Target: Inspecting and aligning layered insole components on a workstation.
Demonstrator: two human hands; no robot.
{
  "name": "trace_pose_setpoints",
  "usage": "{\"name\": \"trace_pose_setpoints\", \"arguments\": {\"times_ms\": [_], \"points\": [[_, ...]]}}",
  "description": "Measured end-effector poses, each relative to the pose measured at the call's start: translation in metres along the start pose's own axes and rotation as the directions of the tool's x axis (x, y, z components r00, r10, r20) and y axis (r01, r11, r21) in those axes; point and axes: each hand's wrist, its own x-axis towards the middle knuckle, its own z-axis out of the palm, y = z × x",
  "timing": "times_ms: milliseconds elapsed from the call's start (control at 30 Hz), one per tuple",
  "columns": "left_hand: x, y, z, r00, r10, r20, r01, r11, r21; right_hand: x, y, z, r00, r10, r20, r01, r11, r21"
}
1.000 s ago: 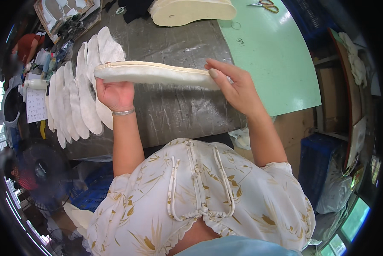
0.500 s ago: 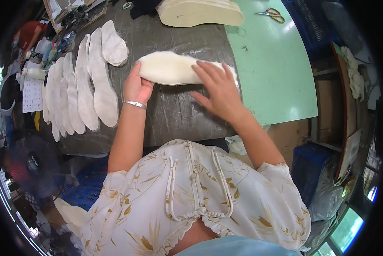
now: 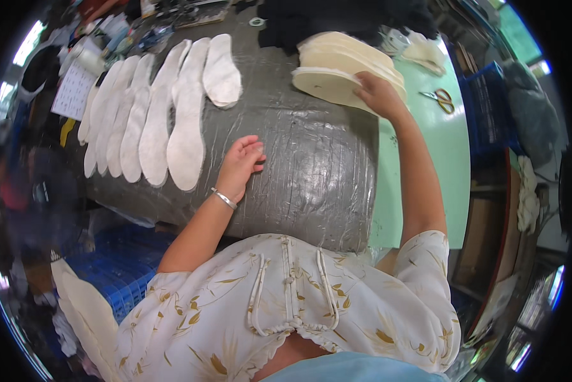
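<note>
Right hand (image 3: 381, 95) on the near right part of the cream insole stack (image 3: 327, 83), fingers bent over it; can't tell if they're pinching a piece. Stack sits at far side of worktop (image 3: 305, 191), left of scissors (image 3: 440, 100). Left hand (image 3: 238, 167) empty, fingers loosely curled, well apart from stack, near white insole row (image 3: 185, 146).

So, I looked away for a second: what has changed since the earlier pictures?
The left hand has let go of the white insole and is empty over the dark tabletop. The right hand has moved forward to the cream insole stack; where the white insole went is unclear. The row of white insoles and the scissors stayed put.
</note>
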Motion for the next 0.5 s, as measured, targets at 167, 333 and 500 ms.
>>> {"name": "trace_pose_setpoints", "arguments": {"times_ms": [167,333,500], "points": [[-0.028,-0.011,-0.043,0.89,0.448,-0.081,-0.376,0.825,0.422,0.021,0.001,0.029,0.977,-0.113,-0.183,0.038,0.929,-0.368],[-0.069,-0.012,-0.097,0.709,0.699,-0.089,-0.357,0.466,0.81,-0.003,-0.05,0.074,0.902,-0.319,-0.292,0.265,0.941,-0.21],[-0.109,-0.027,-0.125,0.656,0.727,-0.205,-0.253,0.468,0.847,-0.007,-0.132,0.142,0.912,-0.391,-0.123,0.395,0.919,0.011]]}}
